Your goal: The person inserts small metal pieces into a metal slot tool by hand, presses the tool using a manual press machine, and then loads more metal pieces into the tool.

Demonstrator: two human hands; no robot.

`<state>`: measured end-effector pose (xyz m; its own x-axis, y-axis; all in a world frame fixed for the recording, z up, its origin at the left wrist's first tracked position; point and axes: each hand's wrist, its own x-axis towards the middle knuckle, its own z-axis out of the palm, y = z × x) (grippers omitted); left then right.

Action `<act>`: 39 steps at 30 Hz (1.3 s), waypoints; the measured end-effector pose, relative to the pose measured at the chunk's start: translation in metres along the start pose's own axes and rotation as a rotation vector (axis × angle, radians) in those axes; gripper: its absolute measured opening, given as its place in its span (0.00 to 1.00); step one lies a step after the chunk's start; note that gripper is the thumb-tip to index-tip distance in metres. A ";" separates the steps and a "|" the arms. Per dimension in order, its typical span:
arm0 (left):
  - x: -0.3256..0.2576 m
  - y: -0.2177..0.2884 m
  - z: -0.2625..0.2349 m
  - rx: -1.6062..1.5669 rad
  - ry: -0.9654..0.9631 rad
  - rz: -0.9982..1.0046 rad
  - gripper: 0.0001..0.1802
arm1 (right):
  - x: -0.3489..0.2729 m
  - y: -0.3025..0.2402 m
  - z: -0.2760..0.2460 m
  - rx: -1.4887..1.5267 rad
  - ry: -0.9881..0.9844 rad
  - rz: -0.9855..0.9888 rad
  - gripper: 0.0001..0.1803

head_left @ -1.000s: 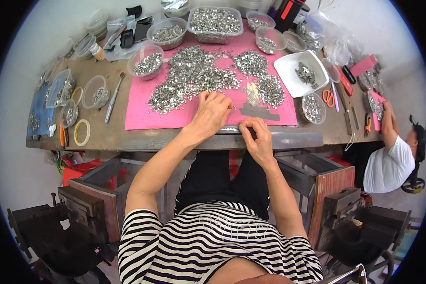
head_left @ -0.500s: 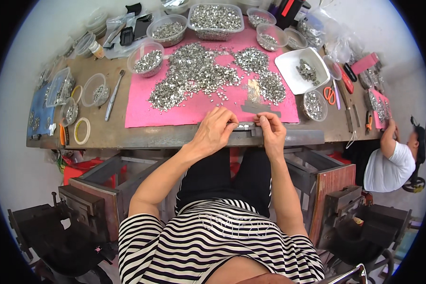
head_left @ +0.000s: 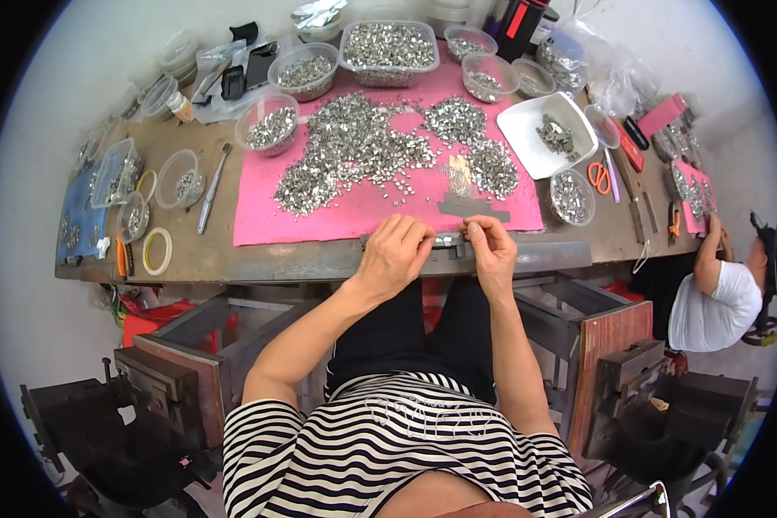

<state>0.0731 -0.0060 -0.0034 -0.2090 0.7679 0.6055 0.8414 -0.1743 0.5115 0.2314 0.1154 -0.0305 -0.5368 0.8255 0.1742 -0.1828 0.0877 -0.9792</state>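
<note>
At the table's front edge, my left hand (head_left: 396, 255) is closed in a pinch beside a small dark metal fixture (head_left: 450, 243). A few shiny silver pieces (head_left: 444, 241) sit on that fixture. On its other side my right hand (head_left: 493, 251) has thumb and forefinger pressed together. Whatever either hand pinches is too small or too hidden to name. Beyond my hands, a pink mat (head_left: 337, 226) carries a wide heap of small silver metal pieces (head_left: 354, 142). Nearer my right hand lie a dark grey strip (head_left: 473, 208) and a patch of pale slivers (head_left: 460, 175).
Clear tubs of metal pieces (head_left: 389, 74) line the back. A white tray (head_left: 514, 129), orange scissors (head_left: 599, 178) and long tools lie to the right. On the left are a brush-like tool (head_left: 212, 190) and a tape roll (head_left: 157, 250). Another person (head_left: 715, 302) works at far right.
The view has tilted slightly. Both hands stay at the fixture, and my right thumb and forefinger have come closer together.
</note>
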 end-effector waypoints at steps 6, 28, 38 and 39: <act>-0.004 -0.004 -0.004 -0.020 0.016 0.038 0.07 | 0.002 -0.002 -0.001 -0.016 -0.010 0.001 0.07; 0.044 -0.044 0.014 0.339 -0.060 -0.030 0.05 | 0.003 -0.015 0.015 -0.693 -0.173 -0.449 0.17; 0.045 -0.044 0.015 0.164 -0.193 0.060 0.05 | 0.002 -0.017 0.010 -0.496 -0.105 -0.286 0.08; 0.045 -0.043 0.015 0.140 -0.180 0.030 0.05 | 0.002 -0.015 0.009 -0.497 -0.103 -0.285 0.08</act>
<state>0.0348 0.0454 -0.0079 -0.1014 0.8636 0.4939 0.9093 -0.1210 0.3982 0.2254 0.1102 -0.0141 -0.6054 0.6744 0.4227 0.0634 0.5702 -0.8190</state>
